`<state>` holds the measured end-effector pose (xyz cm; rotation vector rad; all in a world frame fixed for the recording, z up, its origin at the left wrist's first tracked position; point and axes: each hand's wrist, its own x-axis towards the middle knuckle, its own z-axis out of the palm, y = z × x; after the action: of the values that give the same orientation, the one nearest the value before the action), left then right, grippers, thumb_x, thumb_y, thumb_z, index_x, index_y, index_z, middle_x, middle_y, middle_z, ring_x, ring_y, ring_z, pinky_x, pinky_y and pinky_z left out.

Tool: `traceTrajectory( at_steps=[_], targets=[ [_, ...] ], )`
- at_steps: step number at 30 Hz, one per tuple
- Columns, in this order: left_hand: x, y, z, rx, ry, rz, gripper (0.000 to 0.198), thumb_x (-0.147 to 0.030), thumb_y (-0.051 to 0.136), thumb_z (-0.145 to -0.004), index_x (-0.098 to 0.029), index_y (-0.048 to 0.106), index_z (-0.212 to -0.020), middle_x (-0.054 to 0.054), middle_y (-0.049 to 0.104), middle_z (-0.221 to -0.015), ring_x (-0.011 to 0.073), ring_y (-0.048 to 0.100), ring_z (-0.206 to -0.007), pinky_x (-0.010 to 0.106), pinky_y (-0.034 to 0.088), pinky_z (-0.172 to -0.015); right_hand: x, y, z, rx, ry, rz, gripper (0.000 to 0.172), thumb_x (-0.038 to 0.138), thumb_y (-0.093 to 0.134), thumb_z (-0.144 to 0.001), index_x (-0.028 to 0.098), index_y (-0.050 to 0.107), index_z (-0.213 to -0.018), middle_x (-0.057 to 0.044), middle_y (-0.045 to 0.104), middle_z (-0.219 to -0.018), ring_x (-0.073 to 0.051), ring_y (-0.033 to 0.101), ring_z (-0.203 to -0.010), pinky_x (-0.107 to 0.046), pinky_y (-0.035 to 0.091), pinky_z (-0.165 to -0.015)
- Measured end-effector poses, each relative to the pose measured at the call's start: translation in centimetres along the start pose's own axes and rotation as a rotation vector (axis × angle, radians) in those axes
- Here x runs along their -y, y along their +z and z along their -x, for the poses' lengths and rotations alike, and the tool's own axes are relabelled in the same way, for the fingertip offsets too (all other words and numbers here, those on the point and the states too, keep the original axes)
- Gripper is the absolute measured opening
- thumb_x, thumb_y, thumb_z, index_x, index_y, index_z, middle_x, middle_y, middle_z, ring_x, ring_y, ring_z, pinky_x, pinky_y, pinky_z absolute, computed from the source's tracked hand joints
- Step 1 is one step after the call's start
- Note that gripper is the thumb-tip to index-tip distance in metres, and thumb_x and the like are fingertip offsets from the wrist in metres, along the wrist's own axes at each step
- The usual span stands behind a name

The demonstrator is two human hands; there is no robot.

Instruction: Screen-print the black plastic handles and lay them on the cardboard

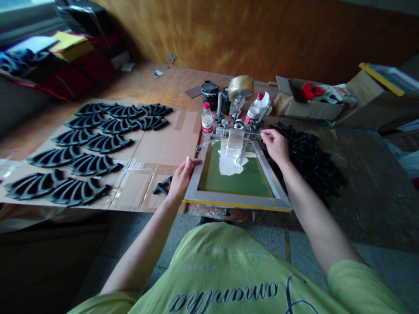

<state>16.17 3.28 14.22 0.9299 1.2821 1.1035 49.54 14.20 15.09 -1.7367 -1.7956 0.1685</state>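
Note:
A screen-printing frame [235, 196] lies before me, with grey edges and green mesh. White ink [231, 165] is pooled on the mesh under a pale squeegee-like block [235, 141]. The far side of the frame sits at a metal hinge clamp [222, 131]. My left hand [181, 176] is beside the frame's left edge, its index finger stretched toward it and nothing visible in it. Past the frame's right edge, my right hand [276, 146] has its fingertips pinched together near the clamp's right end. What they hold, if anything, is too small to tell.
Rows of curved black plastic pieces [94, 165] lie on cardboard [137, 161] at left; a few loose ones [162, 186] are nearer. A dark heap [307, 161] is at right. Behind stand bottles [207, 118], a black tub [209, 93], a tape roll [241, 87] and an open carton [307, 109].

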Motion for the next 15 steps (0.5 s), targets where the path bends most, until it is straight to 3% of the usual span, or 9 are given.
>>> traceTrajectory(
  at_steps=[2,4,8,10,12,13,15],
  targets=[
    [-2.7,1.1,-1.3,-0.025,0.140,0.052,0.059,-0.069,0.042,-0.090,-0.019,0.069,-0.105,0.005,0.069,-0.082,0.0134,0.064,-0.065,0.021,0.049,-0.052,-2.1,0.1,1.6,0.019,0.057,0.053,0.035,0.034,0.048,-0.098,0.009,0.071,-0.090,-0.002,0.066,-0.069,-0.013,0.057,-0.062,-0.021,0.047,-0.060],
    [-5.1,2.1,-3.2,-0.021,0.279,0.105,0.059,-0.068,0.039,-0.091,-0.019,0.066,-0.109,0.006,0.070,-0.090,0.0150,0.068,-0.077,0.023,0.054,-0.060,-2.7,1.8,4.4,0.139,0.033,0.082,0.039,0.038,0.049,-0.097,0.012,0.068,-0.074,0.000,0.063,-0.065,-0.011,0.053,-0.058,-0.019,0.047,-0.056],
    [-7.7,3.7,-6.2,0.021,0.354,0.138,0.060,-0.067,0.035,-0.093,-0.019,0.058,-0.121,0.009,0.070,-0.093,0.0190,0.070,-0.095,0.029,0.058,-0.075,-0.5,6.9,10.2,0.361,-0.142,0.179,0.027,0.040,0.075,-0.083,0.016,0.067,-0.075,-0.006,0.068,-0.083,-0.018,0.063,-0.081,-0.024,0.049,-0.074],
    [-6.6,4.2,-5.8,-0.034,0.351,0.165,0.061,-0.068,0.034,-0.093,-0.021,0.053,-0.127,0.010,0.070,-0.100,0.0188,0.070,-0.096,0.030,0.058,-0.076,1.1,8.5,11.6,0.439,-0.145,0.262,0.020,0.033,0.074,-0.085,0.016,0.065,-0.083,-0.011,0.068,-0.092,-0.022,0.063,-0.092,-0.028,0.047,-0.079],
    [-3.7,4.8,-3.9,-0.056,0.244,0.179,0.061,-0.070,0.041,-0.090,-0.021,0.053,-0.125,0.011,0.071,-0.107,0.0196,0.070,-0.095,0.030,0.058,-0.074,2.5,9.0,12.2,0.487,-0.035,0.269,0.013,0.029,0.065,-0.092,0.016,0.062,-0.092,-0.012,0.068,-0.091,-0.023,0.063,-0.089,-0.029,0.046,-0.075],
    [-1.7,5.2,-2.5,-0.042,0.143,0.176,0.062,-0.070,0.046,-0.087,-0.020,0.054,-0.122,0.013,0.071,-0.109,0.0206,0.070,-0.095,0.030,0.058,-0.072,3.2,9.0,12.5,0.489,0.033,0.248,0.012,0.029,0.060,-0.095,0.016,0.060,-0.096,-0.012,0.067,-0.090,-0.023,0.063,-0.086,-0.029,0.045,-0.072],
    [2.6,6.0,0.5,0.168,-0.251,0.110,0.065,-0.071,0.060,-0.078,-0.016,0.060,-0.112,0.017,0.072,-0.108,0.0263,0.071,-0.094,0.033,0.058,-0.069,4.9,9.1,13.4,0.442,0.112,0.184,0.014,0.031,0.053,-0.099,0.018,0.057,-0.099,-0.011,0.066,-0.090,-0.024,0.063,-0.086,-0.030,0.045,-0.071]
  ],
)
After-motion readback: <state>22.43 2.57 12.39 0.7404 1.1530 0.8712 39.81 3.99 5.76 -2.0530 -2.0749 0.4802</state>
